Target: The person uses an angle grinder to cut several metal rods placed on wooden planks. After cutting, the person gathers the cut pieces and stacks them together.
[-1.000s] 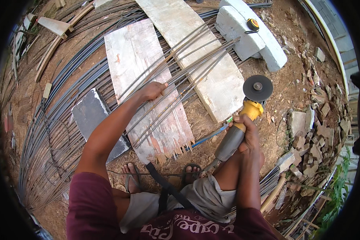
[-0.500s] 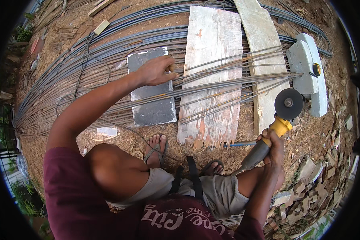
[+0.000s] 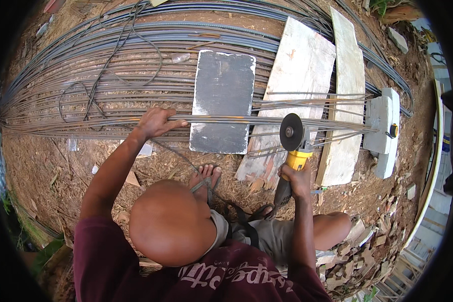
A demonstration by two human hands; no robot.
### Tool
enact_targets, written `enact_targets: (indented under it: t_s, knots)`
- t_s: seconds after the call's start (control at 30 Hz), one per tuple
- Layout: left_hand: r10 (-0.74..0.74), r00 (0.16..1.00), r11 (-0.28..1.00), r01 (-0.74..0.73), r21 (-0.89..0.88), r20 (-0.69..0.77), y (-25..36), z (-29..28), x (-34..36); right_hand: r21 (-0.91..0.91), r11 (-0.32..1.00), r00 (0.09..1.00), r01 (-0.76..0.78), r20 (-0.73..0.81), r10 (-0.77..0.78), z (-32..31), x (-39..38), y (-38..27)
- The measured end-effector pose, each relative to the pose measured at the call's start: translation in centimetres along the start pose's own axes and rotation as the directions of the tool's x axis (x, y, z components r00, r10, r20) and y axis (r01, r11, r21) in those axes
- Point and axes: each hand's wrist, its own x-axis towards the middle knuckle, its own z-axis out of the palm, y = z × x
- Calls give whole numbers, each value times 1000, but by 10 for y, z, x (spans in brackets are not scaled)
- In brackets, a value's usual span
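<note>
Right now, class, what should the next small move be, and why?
Probably press the left hand firmly on the steel rods to steady them: it lies on them, left of the dark slab, while the right hand grips the angle grinder, whose disc overlaps the rods in this view.

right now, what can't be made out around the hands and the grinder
Head view, left hand: its back hides the palm, so its grip on the rods can't be told.
Head view, grinder: the right hand covers part of its body.
Head view, dark board: it hides stretches of rods beneath it.
Head view, tape measure: too small to read.
</note>
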Motion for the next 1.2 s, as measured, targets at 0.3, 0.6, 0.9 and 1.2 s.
enact_targets:
  t_s: [0.3,0.6,0.9,1.2]
  knots:
    - [108,987,992,-100,71,-122,-4,8,-4,-108,994,999,-3,45,8,52,21,37]
    - [92,990,993,-83,86,-104,-6,10,-3,-85,996,997,-14,73,20,60,32,41]
    - [83,994,991,-75,108,-74,-6,10,-3,-85,996,996,-29,80,36,58,34,49]
    - [110,987,992,-101,81,-121,-14,17,-7,-107,994,995,-13,93,23,59,44,60]
